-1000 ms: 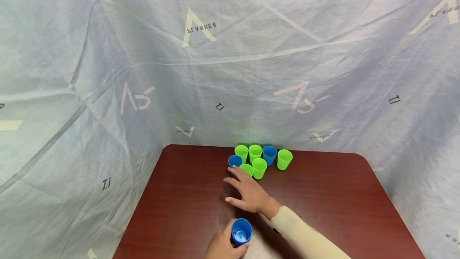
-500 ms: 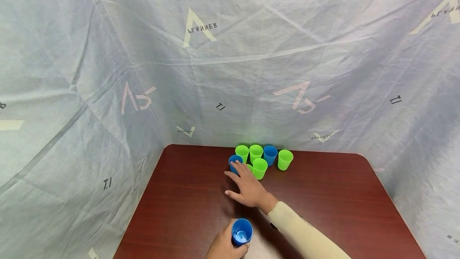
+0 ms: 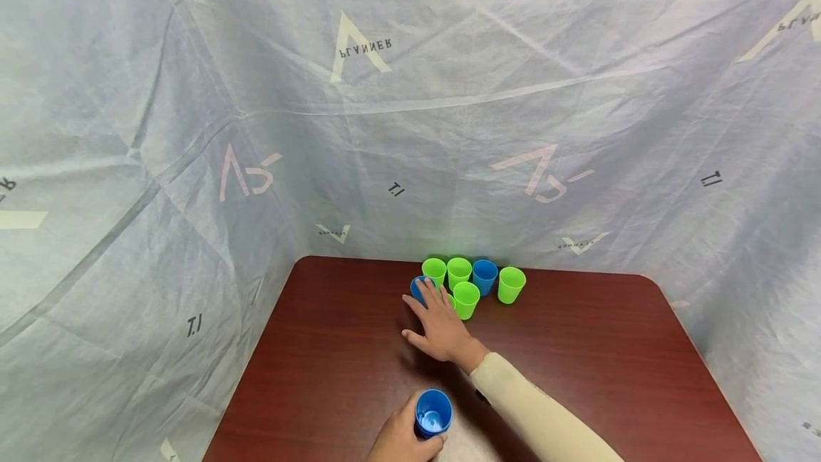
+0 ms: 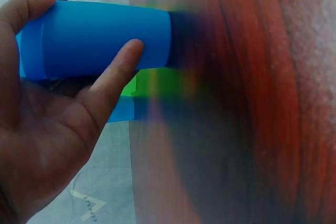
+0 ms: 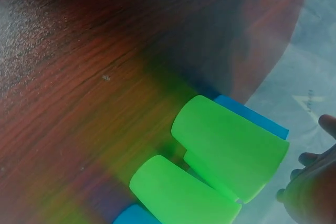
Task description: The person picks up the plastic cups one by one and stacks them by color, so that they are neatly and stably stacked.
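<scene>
My left hand (image 3: 400,433) grips an upright blue cup (image 3: 433,411) near the table's front; in the left wrist view, a line near the mouth of this blue cup (image 4: 110,38) hints at nested cups. My right hand (image 3: 442,326) reaches over the far group with fingers spread and nothing held. Its fingertips overlap a blue cup (image 3: 417,291) at the group's left; contact cannot be told. Behind the hand a green cup (image 3: 452,301) is mostly hidden. Beside it stands another green cup (image 3: 466,301). In the right wrist view the fingers (image 5: 328,124) hover by a green cup (image 5: 231,148).
Along the back are two green cups (image 3: 434,269), a blue cup (image 3: 484,276) and, at the right end, a green cup (image 3: 511,285). The dark red table (image 3: 577,348) meets hanging grey cloth (image 3: 410,162) at its back and sides.
My right hand has moved forward, away from me, so its fingers now cover more of the left blue cup. My left hand keeps its hold on the blue cup in the same spot.
</scene>
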Action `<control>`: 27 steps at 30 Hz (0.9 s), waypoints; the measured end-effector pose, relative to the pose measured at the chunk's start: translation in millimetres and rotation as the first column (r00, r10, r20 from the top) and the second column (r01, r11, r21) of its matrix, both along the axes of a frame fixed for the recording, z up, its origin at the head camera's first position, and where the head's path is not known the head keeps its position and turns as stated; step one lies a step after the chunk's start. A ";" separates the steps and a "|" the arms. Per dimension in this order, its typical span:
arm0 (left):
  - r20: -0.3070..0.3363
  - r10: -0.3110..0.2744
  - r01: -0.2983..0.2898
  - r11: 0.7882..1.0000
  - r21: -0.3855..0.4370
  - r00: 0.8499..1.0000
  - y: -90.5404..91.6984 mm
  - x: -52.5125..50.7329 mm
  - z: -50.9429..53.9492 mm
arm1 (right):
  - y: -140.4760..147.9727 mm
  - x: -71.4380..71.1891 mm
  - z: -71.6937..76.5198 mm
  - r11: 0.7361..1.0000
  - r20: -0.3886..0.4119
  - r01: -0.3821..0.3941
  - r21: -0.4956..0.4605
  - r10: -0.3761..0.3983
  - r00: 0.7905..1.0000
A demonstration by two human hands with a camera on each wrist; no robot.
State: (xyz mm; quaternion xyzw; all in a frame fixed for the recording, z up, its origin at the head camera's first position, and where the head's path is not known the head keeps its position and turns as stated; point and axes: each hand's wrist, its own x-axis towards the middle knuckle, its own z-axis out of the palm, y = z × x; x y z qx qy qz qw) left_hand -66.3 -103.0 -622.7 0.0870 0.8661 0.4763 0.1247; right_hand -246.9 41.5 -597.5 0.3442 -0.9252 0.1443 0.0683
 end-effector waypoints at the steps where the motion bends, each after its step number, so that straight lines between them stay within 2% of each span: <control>1: -0.005 0.000 0.000 1.000 -0.003 1.000 -0.3 0.3 0.2 | -0.6 -0.8 -0.6 1.000 0.008 0.006 0.008 -0.006 1.000; 9: -0.006 0.007 -0.007 0.999 -0.043 1.000 -0.1 0.4 0.8 | -3.3 -7.0 -4.0 0.999 0.012 0.034 -0.004 -0.034 0.999; 17: 0.055 0.014 -0.011 0.999 -0.045 0.998 -0.4 -1.8 0.2 | -8.6 -15.4 -2.1 0.992 0.029 0.078 0.104 -0.081 0.996; 25: 0.039 0.017 -0.015 0.998 -0.062 0.999 -0.6 -1.9 1.3 | -12.1 -23.4 -4.0 0.986 0.035 0.117 0.122 -0.123 0.992; 27: 0.036 0.014 -0.012 0.998 -0.063 0.999 -0.4 -2.1 0.9 | -12.8 -24.4 -3.5 0.979 0.027 0.138 0.152 -0.144 0.989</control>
